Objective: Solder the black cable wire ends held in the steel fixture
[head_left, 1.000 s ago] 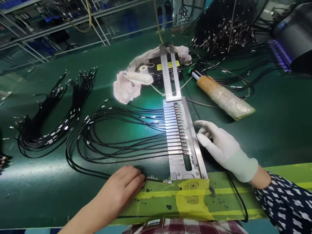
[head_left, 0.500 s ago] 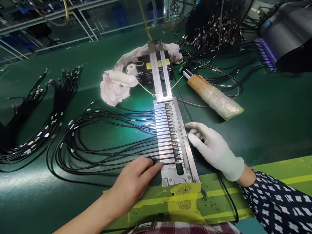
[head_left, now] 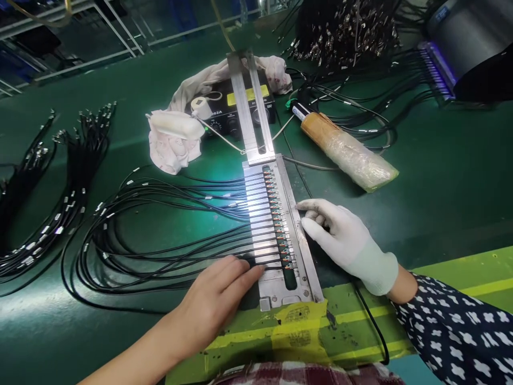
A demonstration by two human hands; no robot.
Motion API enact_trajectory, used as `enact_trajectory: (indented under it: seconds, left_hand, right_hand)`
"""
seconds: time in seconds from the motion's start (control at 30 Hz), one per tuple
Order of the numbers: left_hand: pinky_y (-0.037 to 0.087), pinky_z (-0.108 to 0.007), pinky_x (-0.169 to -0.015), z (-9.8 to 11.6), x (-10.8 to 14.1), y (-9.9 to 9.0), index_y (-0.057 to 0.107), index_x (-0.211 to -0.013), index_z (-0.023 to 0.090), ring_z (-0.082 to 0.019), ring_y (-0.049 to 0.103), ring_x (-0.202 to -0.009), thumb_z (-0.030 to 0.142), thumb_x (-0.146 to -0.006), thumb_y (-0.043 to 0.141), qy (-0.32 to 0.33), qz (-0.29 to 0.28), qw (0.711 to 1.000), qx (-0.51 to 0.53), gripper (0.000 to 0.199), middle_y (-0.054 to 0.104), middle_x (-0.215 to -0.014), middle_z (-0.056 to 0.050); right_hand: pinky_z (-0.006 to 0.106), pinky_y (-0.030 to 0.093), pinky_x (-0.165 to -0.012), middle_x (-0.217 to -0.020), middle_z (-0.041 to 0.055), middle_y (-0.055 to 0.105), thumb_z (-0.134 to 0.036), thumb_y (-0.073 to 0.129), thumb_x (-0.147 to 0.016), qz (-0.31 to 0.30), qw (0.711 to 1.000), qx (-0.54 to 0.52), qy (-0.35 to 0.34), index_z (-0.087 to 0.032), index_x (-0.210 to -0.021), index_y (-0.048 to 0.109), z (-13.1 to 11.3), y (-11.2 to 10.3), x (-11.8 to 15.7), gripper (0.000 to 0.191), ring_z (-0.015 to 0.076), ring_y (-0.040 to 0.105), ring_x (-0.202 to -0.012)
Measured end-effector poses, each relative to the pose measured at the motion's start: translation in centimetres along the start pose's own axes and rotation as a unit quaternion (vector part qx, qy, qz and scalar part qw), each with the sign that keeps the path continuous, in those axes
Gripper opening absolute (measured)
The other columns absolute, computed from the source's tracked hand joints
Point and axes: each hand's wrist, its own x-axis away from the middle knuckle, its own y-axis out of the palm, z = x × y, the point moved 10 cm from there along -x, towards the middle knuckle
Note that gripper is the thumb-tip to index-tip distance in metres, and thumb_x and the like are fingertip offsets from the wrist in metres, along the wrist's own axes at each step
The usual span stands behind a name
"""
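A metal fixture (head_left: 260, 278) lies lengthwise in front of me, with black cables (head_left: 160, 248) laid side by side across it. Their stripped ends and small metal connectors (head_left: 282, 235) sit in a row over its slot. My bare left hand (head_left: 218, 297) is at the fixture's lower left, fingers curled and thumb pressed on the nearest cable at the plate's edge. My right hand (head_left: 339, 232), in a white glove, rests against the fixture's right rail (head_left: 300, 235). Its index finger and thumb are apart, the other fingers curled, and I see nothing held in it.
Behind the fixture are a black control box (head_left: 224, 125) and a pinkish cloth (head_left: 176, 152). A wrapped tool (head_left: 348, 149) lies to the right. Cable bundles (head_left: 86, 139) lie at left, with a connector pile (head_left: 340, 37) at back and a dark machine (head_left: 473, 48) at upper right.
The whole scene has shifted slightly left in the view as the camera moved. Both hands keep nearly the same places at the fixture, and the cables look unchanged.
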Motion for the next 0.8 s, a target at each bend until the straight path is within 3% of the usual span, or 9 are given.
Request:
enact_trajectory:
  seconds: [0.3, 0.43, 0.67, 0.8]
  left_hand:
    - [0.041, -0.033, -0.076, -1.1, 1.8, 0.5, 0.048, -0.139, 0.025, -0.019, 0.046, -0.090, 0.001, -0.090, 0.040, -0.074, 0.050, 0.996, -0.017, 0.055, 0.045, -0.100, -0.007]
    - [0.039, -0.033, -0.074, -0.9, 1.7, 0.3, 0.053, -0.134, 0.025, -0.018, 0.046, -0.088, 0.000, -0.089, 0.041, -0.077, 0.064, 0.995, -0.030, 0.052, 0.047, -0.097, -0.006]
    - [0.037, -0.035, -0.075, 0.9, 0.2, -0.2, 0.061, -0.119, 0.019, -0.021, 0.049, -0.092, 0.001, -0.091, 0.038, -0.034, 0.088, 0.979, -0.182, 0.041, 0.056, -0.101, -0.010]
    - [0.040, -0.035, -0.077, -0.2, 1.8, -1.7, 0.056, -0.123, 0.020, -0.021, 0.051, -0.091, 0.005, -0.092, 0.039, -0.059, 0.069, 0.991, -0.098, 0.038, 0.058, -0.102, -0.009]
  right_hand:
    - [0.031, 0.047, -0.070, -0.080, -0.0019, 0.067, -0.029, 0.052, -0.094, 0.004, 1.000, -0.010, -0.008, -0.025, -0.107, 0.064, -0.1, -0.2, -0.3, 0.018, 0.0157, 0.061, -0.073]
    - [0.031, 0.048, -0.069, -0.080, -0.0019, 0.068, -0.029, 0.052, -0.093, 0.016, 1.000, -0.003, -0.006, -0.025, -0.105, 0.065, -0.1, -0.3, -0.3, 0.018, 0.0165, 0.062, -0.073]
    - [0.030, 0.051, -0.067, -0.081, -0.0012, 0.067, -0.031, 0.051, -0.093, 0.005, 1.000, 0.000, -0.001, -0.026, -0.108, 0.063, 0.5, 0.3, -0.1, 0.020, 0.0170, 0.062, -0.073]
    - [0.033, 0.053, -0.071, -0.089, 0.0009, 0.067, -0.034, 0.052, -0.093, -0.018, 1.000, -0.006, -0.008, -0.027, -0.114, 0.060, 0.9, 0.4, 0.8, 0.024, 0.0187, 0.062, -0.077]
